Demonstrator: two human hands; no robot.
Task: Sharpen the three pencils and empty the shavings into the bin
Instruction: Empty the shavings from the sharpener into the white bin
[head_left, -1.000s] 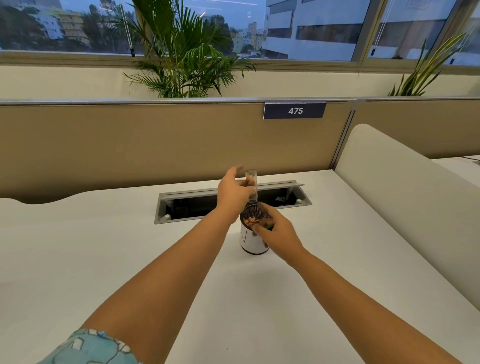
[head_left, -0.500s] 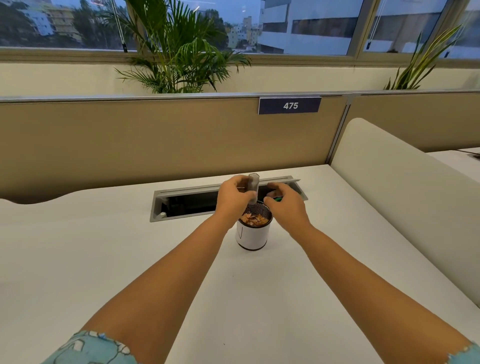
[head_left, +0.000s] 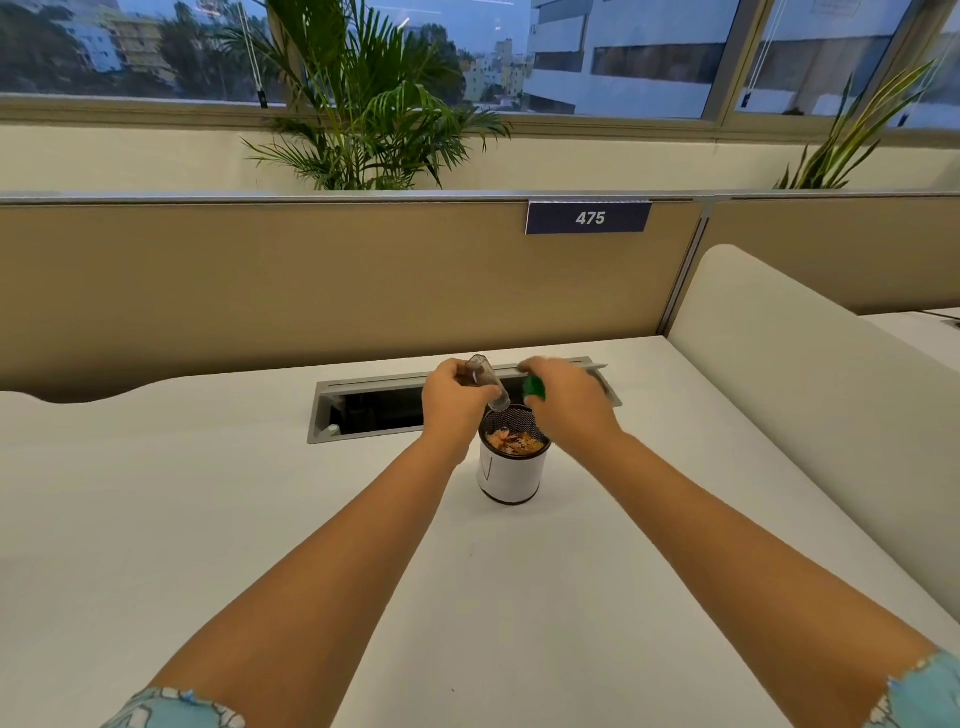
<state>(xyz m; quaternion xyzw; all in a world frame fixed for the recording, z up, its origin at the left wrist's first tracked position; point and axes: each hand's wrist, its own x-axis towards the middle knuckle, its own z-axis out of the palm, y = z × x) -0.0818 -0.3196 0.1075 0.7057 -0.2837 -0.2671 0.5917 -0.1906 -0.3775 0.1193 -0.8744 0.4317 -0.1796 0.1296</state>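
Your left hand (head_left: 454, 397) grasps the clear shavings case (head_left: 487, 382) — tilted, mouth toward five o'clock over the bin (head_left: 511, 470); right hand (head_left: 563, 400) pinches the green sharpener (head_left: 535, 388).

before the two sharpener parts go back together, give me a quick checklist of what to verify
1. Clear container gripped by the left hand: ok.
2. Container's open end tilted down over the bin: ok.
3. Shavings landed inside the bin: ok, a pile shows inside it.
4. Container fully emptied: cannot tell, it is blurred.
5. Green sharpener part held in the right hand: ok, though mostly hidden.
6. Bin upright on the desk: ok.
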